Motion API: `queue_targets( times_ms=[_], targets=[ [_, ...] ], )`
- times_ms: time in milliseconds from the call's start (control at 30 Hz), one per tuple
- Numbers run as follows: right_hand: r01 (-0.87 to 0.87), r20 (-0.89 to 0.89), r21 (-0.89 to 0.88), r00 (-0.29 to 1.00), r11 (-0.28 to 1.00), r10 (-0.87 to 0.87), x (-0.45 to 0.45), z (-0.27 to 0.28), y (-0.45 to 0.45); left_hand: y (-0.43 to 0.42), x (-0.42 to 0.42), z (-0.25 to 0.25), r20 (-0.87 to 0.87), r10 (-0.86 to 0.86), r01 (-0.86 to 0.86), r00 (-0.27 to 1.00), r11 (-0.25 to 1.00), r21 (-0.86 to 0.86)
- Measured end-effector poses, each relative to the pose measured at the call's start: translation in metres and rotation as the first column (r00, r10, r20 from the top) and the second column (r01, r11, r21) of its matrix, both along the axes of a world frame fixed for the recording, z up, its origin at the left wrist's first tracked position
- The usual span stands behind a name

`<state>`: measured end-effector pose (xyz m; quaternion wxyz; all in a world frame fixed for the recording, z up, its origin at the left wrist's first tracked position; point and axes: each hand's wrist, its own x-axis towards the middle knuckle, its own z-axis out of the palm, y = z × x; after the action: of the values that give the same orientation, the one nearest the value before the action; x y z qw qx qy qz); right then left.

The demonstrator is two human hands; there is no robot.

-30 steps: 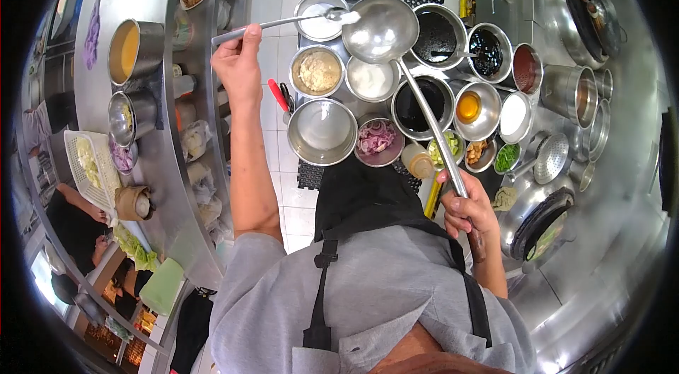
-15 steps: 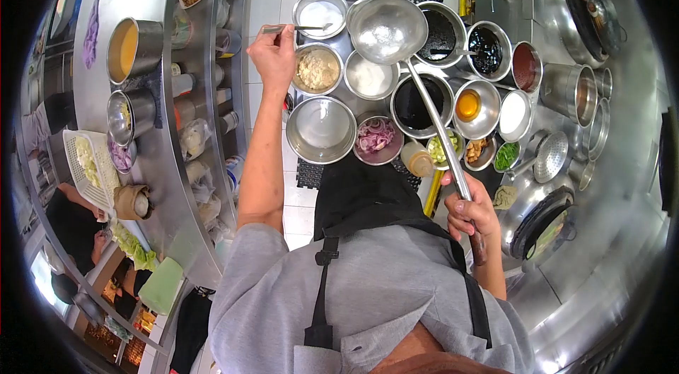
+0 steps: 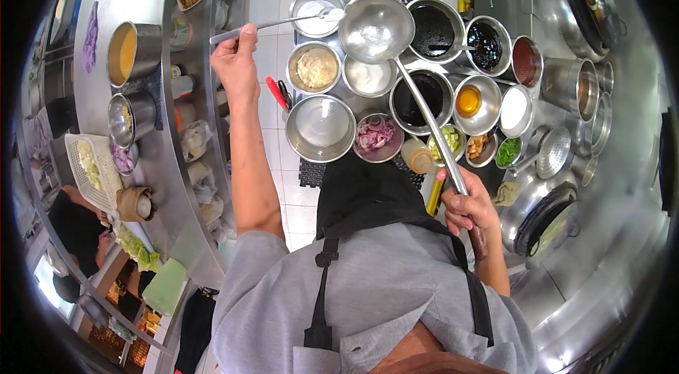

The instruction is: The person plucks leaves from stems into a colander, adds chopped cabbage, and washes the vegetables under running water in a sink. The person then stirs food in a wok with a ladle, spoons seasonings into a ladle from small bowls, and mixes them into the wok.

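Observation:
My left hand (image 3: 237, 66) is closed around the handle of a long metal spoon (image 3: 276, 22). The spoon's tip, seemingly with some white stuff on it, is over the far-left bowl of white contents (image 3: 309, 10), close to the ladle's rim. My right hand (image 3: 470, 206) grips the wooden end of a large steel ladle (image 3: 376, 27). The ladle's bowl hangs above the seasoning bowls, and its inside looks shiny; whether it holds liquid I cannot tell. Beneath the spoon stands a bowl of pale minced stuff (image 3: 315, 68). A second white-filled bowl (image 3: 369, 78) is partly under the ladle.
Around these stand a bowl of clear liquid (image 3: 320, 129), sliced purple onions (image 3: 375, 133), dark sauces (image 3: 421, 100), an egg yolk bowl (image 3: 467, 102) and chopped greens (image 3: 508, 152). A steel shelf (image 3: 180, 183) runs along the left; a skimmer (image 3: 555, 151) lies right. Another person (image 3: 78, 229) works far left.
My left hand has drawn left, and the spoon's tip has risen slightly toward the ladle. The ladle's bowl has shifted a little left. A red-handled object beside the bowls shows more.

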<state>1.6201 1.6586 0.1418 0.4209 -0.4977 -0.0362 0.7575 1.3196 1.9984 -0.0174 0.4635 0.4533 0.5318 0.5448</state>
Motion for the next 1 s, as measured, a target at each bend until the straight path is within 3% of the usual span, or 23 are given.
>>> queue_targets(
  times_ms=[67, 233, 333, 467, 567, 667, 800, 933, 1000],
  targets=[
    [-0.006, -0.02, -0.002, 1.0, 1.0, 0.005, 0.0, 0.0, 0.001, -0.004, 0.007, 0.009, 0.001, 0.013, -0.013, 1.0, 0.998, 0.054],
    [0.002, -0.019, 0.003, 1.0, 1.0, -0.002, 0.001, -0.001, -0.004, 0.0, 0.024, -0.018, -0.532, 0.047, 0.161, 0.846, 0.927, 0.339],
    [0.017, 0.003, -0.003, 1.0, 1.0, -0.017, 0.001, 0.0, -0.007, -0.002, 0.034, -0.029, -0.635, 0.065, 0.26, 0.77, 0.877, 0.404],
    [0.032, -0.002, -0.005, 0.999, 0.999, -0.032, 0.001, 0.001, -0.01, -0.002, 0.039, -0.046, -0.514, 0.067, 0.1, 0.855, 0.952, 0.289],
    [0.041, -0.011, 0.006, 0.999, 0.999, -0.04, 0.001, -0.002, -0.011, 0.009, 0.019, -0.058, -0.34, 0.024, -0.032, 0.94, 0.999, -0.019],
    [0.039, -0.014, 0.002, 0.999, 0.999, -0.039, -0.001, -0.001, -0.01, 0.014, -0.003, -0.044, -0.141, 0.043, -0.055, 0.989, 0.995, -0.084],
    [0.028, -0.019, -0.002, 0.999, 1.0, -0.028, -0.003, -0.003, -0.006, 0.0, 0.009, 0.007, -0.012, -0.024, 0.025, 1.0, 0.997, 0.078],
    [0.023, -0.025, -0.01, 0.999, 1.0, -0.023, -0.005, -0.006, -0.005, 0.0, 0.027, -0.008, -0.544, 0.034, 0.123, 0.838, 0.961, 0.248],
    [0.028, -0.031, 0.007, 0.999, 1.0, -0.028, -0.004, -0.005, -0.004, 0.005, 0.028, -0.03, -0.574, 0.013, 0.137, 0.818, 0.967, 0.217]
  ],
)
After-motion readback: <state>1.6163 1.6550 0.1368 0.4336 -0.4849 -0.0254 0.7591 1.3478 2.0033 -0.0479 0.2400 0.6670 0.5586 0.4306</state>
